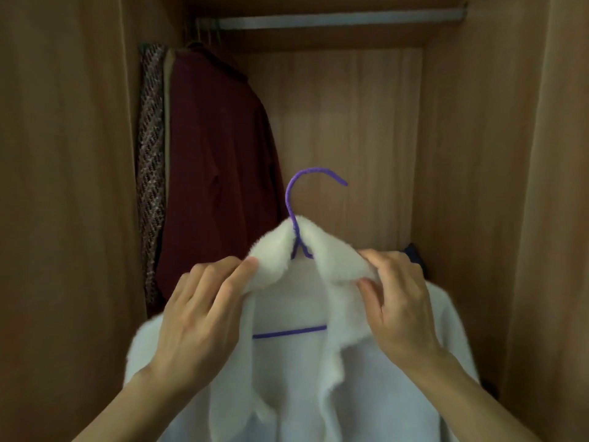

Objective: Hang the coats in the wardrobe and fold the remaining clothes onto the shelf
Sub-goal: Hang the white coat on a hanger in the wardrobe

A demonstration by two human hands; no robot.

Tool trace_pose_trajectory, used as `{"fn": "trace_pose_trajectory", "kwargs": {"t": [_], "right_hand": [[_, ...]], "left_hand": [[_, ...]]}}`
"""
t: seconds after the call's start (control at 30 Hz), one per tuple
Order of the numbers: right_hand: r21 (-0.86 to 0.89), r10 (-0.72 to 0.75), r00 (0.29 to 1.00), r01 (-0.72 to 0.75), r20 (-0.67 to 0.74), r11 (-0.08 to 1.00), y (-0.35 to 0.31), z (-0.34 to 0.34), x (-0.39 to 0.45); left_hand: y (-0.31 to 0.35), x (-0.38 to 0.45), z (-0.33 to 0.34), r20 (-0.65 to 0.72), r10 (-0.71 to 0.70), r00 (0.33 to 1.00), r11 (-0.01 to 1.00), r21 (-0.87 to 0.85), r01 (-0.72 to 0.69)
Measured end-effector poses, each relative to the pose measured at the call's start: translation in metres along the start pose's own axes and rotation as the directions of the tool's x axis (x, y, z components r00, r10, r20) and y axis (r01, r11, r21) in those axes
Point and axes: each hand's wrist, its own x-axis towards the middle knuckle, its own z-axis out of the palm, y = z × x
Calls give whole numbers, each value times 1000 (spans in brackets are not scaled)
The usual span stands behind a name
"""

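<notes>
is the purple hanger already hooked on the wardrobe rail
No, the purple hanger has its hook free in the air well below the rail, with both hands holding the white coat on it.

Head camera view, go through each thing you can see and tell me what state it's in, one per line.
White fluffy coat: draped on the hanger, front open, not yet on the rail.
Purple hanger: inside the coat, hook free.
Left hand: pinches the collar.
Right hand: pinches the collar.
Maroon coat: hanging at the left.
Wardrobe rail: bare at the right.

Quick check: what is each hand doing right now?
Left hand: pinches the white coat at its collar.
Right hand: pinches the collar's other side.
</notes>
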Motion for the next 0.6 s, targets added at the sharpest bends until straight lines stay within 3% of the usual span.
{"fn": "trace_pose_trajectory", "kwargs": {"t": [0.27,0.6], "right_hand": [[78,17,996,-10,-84,997,98,29,49],[152,-61,990,81,-131,985,162,79,106]], "left_hand": [[7,83,73,15,-2,1000,992,126,0],[-23,136,125,57,43,997,970,238,-56]]}}
